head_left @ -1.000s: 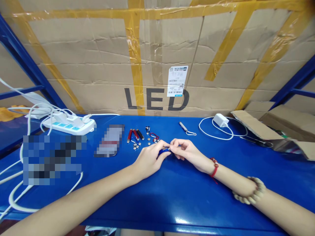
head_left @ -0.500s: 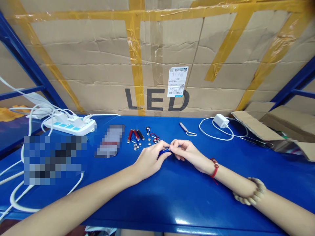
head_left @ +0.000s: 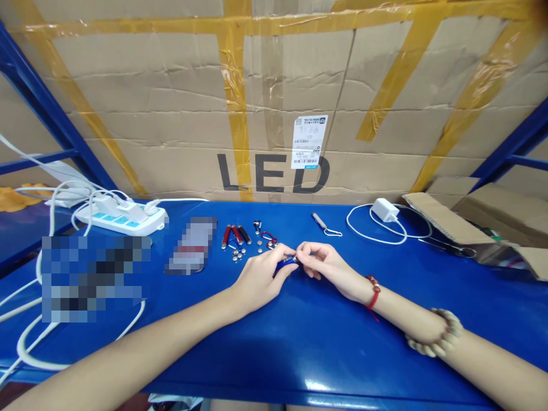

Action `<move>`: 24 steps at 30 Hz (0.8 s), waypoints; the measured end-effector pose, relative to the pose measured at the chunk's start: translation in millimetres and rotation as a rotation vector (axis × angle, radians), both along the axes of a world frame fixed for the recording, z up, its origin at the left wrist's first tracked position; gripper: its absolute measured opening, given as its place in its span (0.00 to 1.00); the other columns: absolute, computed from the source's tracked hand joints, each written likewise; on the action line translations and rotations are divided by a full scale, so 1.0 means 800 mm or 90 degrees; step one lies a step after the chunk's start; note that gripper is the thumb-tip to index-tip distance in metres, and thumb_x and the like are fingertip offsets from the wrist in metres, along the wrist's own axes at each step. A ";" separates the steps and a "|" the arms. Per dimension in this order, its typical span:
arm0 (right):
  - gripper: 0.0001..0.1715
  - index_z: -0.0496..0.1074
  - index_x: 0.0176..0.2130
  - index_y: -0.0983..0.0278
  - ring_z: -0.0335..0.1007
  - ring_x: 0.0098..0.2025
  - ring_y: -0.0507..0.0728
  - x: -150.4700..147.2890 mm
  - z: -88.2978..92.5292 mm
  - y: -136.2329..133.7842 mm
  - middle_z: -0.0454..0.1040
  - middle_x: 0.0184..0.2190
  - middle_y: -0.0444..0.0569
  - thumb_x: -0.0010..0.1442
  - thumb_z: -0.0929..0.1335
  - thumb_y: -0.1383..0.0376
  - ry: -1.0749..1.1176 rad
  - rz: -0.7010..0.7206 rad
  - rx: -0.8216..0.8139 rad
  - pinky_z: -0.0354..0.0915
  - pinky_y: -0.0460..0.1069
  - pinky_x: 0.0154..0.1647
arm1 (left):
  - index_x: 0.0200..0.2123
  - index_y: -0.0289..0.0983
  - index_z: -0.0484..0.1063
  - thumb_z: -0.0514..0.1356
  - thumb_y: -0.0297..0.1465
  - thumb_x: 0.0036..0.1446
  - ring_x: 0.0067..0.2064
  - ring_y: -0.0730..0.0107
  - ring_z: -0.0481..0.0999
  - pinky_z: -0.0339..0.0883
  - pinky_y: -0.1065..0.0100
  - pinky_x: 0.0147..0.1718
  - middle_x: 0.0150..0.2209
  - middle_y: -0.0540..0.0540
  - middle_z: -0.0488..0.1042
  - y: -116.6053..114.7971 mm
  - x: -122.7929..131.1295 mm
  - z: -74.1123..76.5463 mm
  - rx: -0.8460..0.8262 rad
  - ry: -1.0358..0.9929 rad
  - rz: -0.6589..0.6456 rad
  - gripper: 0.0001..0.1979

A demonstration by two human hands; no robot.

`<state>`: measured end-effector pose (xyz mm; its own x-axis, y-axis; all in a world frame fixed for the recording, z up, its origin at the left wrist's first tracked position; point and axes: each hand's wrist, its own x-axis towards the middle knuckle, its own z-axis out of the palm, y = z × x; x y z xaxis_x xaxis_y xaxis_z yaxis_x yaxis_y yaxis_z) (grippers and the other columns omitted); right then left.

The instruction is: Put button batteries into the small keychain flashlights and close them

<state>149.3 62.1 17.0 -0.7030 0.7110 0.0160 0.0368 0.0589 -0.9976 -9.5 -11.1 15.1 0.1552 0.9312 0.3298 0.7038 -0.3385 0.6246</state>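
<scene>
Over the middle of the blue table, my left hand (head_left: 264,274) is closed around a small blue metal flashlight tube (head_left: 286,263), its silvery end pointing right. My right hand (head_left: 323,261) pinches with thumb and forefinger right at that end; whatever lies between these fingertips is too small and hidden to name. Just beyond my left hand are several button cells (head_left: 238,255) and a red carabiner clip (head_left: 269,235), partly covered by the hand. Red tubes (head_left: 226,236) and a black tube (head_left: 244,234) lie behind them, beside a silvery end cap (head_left: 257,226).
A silver flashlight with a carabiner (head_left: 319,221) lies farther back. At right are a white charger (head_left: 384,210) with its cable, scissors (head_left: 464,251) and an open carton (head_left: 496,211). A phone (head_left: 192,245), a power strip (head_left: 128,220) and looping cables occupy the left. A large carton (head_left: 171,114) stands behind.
The right fingertips have shifted very slightly at the end of the blue tube, showing a little more of its silvery end. Everything else stays put.
</scene>
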 end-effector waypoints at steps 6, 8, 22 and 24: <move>0.24 0.59 0.21 0.65 0.54 0.19 0.45 -0.001 0.006 -0.004 0.60 0.20 0.40 0.51 0.67 0.49 0.007 -0.005 -0.001 0.48 0.42 0.17 | 0.41 0.40 0.62 0.51 0.33 0.60 0.41 0.65 0.75 0.66 0.68 0.37 0.38 0.48 0.76 0.000 0.001 0.001 -0.002 -0.001 0.006 0.07; 0.24 0.59 0.21 0.65 0.54 0.19 0.45 -0.001 0.006 -0.003 0.60 0.20 0.40 0.51 0.67 0.50 0.008 -0.002 -0.001 0.48 0.42 0.17 | 0.40 0.40 0.63 0.51 0.34 0.60 0.40 0.66 0.76 0.66 0.68 0.36 0.38 0.48 0.76 0.000 0.001 0.001 -0.004 -0.001 0.006 0.06; 0.24 0.61 0.20 0.65 0.53 0.18 0.45 -0.001 0.004 -0.002 0.60 0.20 0.40 0.51 0.67 0.49 0.016 -0.046 0.030 0.49 0.43 0.17 | 0.42 0.40 0.62 0.50 0.34 0.60 0.39 0.66 0.76 0.66 0.68 0.36 0.35 0.48 0.76 -0.001 0.000 0.000 -0.011 -0.012 0.018 0.08; 0.24 0.61 0.21 0.65 0.53 0.17 0.45 -0.002 0.004 -0.003 0.59 0.18 0.40 0.50 0.68 0.49 0.017 -0.077 0.031 0.49 0.43 0.17 | 0.43 0.40 0.62 0.50 0.34 0.60 0.40 0.66 0.75 0.66 0.68 0.36 0.35 0.48 0.76 0.000 0.000 0.000 -0.012 -0.014 0.023 0.08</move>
